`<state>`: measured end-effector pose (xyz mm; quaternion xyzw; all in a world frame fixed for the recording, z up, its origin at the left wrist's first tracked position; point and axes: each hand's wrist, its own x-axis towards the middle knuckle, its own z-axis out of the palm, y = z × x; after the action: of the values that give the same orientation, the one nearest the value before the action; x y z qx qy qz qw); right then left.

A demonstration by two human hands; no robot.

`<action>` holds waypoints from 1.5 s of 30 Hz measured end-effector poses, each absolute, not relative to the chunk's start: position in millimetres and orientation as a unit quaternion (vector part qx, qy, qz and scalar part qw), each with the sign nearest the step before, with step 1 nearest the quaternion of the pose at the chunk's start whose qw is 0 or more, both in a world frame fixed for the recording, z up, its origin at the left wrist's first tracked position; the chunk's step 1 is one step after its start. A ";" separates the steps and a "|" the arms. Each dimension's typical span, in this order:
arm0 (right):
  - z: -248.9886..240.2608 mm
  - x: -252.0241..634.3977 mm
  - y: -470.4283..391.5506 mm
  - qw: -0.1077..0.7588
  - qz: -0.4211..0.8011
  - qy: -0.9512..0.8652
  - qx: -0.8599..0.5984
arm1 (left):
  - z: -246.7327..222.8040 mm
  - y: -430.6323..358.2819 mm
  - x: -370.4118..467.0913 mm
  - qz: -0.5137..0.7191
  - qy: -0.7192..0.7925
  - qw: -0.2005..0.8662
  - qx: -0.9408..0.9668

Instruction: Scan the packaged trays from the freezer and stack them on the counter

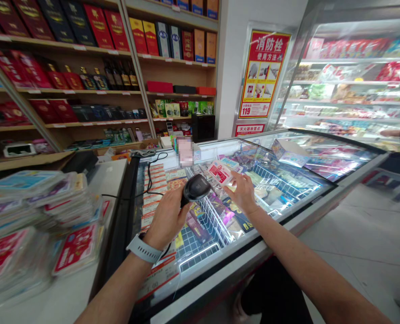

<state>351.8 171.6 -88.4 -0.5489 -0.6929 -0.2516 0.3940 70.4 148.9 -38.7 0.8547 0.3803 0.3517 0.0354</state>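
Note:
My left hand [168, 210] is closed around the handle of a black barcode scanner [197, 187], its head pointing to the right. My right hand [243, 192] has thumb and fingertips at the right end of a red-and-white price card [220, 173], pinching its edge. Just behind that card lies a light-blue card [231, 164]. Both hands are above the glass top of a chest freezer [193, 288], where wire baskets [203, 225] with packaged food show through. A black cable [149, 177] runs across the freezer's left end.
Stacks of plastic-cased price cards [76, 247] stand on the white counter [110, 175] to the left. A cardboard box [289, 152] sits on the freezer's far part. Shelves of boxed bottles [98, 26] line the back wall. At the right edge another person's arm [393, 133] shows.

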 end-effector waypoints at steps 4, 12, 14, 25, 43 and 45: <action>-88.9 352.6 172.1 0.402 -0.273 -0.695 -0.529 | -39.6 149.5 70.3 0.353 0.379 0.029 0.855; -89.0 352.7 172.5 0.405 -0.270 -0.698 -0.525 | -41.2 149.2 69.6 0.353 0.377 0.019 0.856; -88.8 352.4 172.4 0.404 -0.272 -0.698 -0.525 | -41.4 149.3 69.7 0.357 0.376 0.019 0.855; -90.0 352.6 172.7 0.400 -0.269 -0.697 -0.531 | -40.6 149.7 70.1 0.358 0.377 0.027 0.854; -91.8 353.3 173.8 0.410 -0.270 -0.694 -0.527 | -41.2 149.4 71.2 0.348 0.379 0.054 0.856; -91.2 353.1 172.9 0.412 -0.265 -0.695 -0.525 | -41.5 149.3 71.1 0.348 0.379 0.056 0.856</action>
<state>353.1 172.9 -91.2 -0.5254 -0.6954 -0.2654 0.4122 71.1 149.3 -41.5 0.8557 0.3791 0.3479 0.0556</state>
